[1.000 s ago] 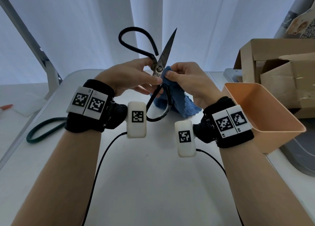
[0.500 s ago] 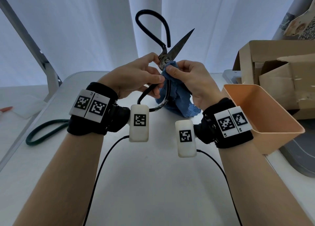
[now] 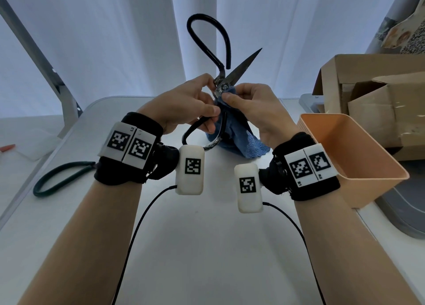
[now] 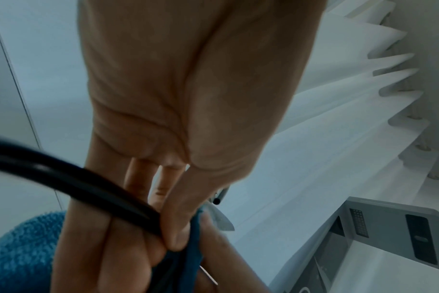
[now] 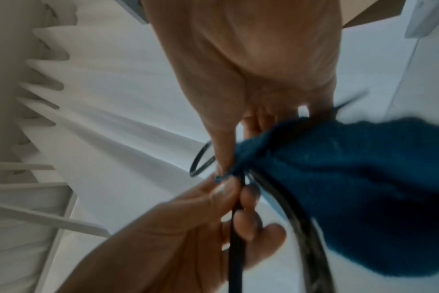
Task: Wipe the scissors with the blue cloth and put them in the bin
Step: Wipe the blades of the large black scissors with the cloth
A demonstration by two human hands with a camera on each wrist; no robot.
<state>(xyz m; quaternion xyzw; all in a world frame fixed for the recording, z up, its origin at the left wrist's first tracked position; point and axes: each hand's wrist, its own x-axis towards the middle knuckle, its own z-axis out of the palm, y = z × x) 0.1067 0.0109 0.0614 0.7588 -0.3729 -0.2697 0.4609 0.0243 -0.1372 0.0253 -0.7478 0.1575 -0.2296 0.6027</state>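
Large black-handled scissors (image 3: 224, 87) are held wide open in the air over the white table (image 3: 207, 247). One handle loop (image 3: 207, 40) stands upward and one bare blade (image 3: 245, 65) points up and right. My left hand (image 3: 210, 119) grips the lower handle loop (image 3: 197, 131); in the left wrist view that black handle (image 4: 75, 178) crosses its fingers. My right hand (image 3: 232, 95) pinches the blue cloth (image 3: 239, 141) against the pivot. The cloth hangs down over the other blade, which is mostly hidden. The orange bin (image 3: 358, 157) stands at the right, beside my right wrist.
Cardboard boxes (image 3: 372, 90) stand behind the bin. A grey device (image 3: 404, 215) lies at the right table edge. A dark green looped cord (image 3: 59, 175) lies at the left. A metal frame post (image 3: 46, 63) and white curtains stand behind the table.
The scissors turned clockwise: the upper handle loop swung from the left to upright, and the bare blade tilted over to the right. Both hands kept their hold near the pivot.
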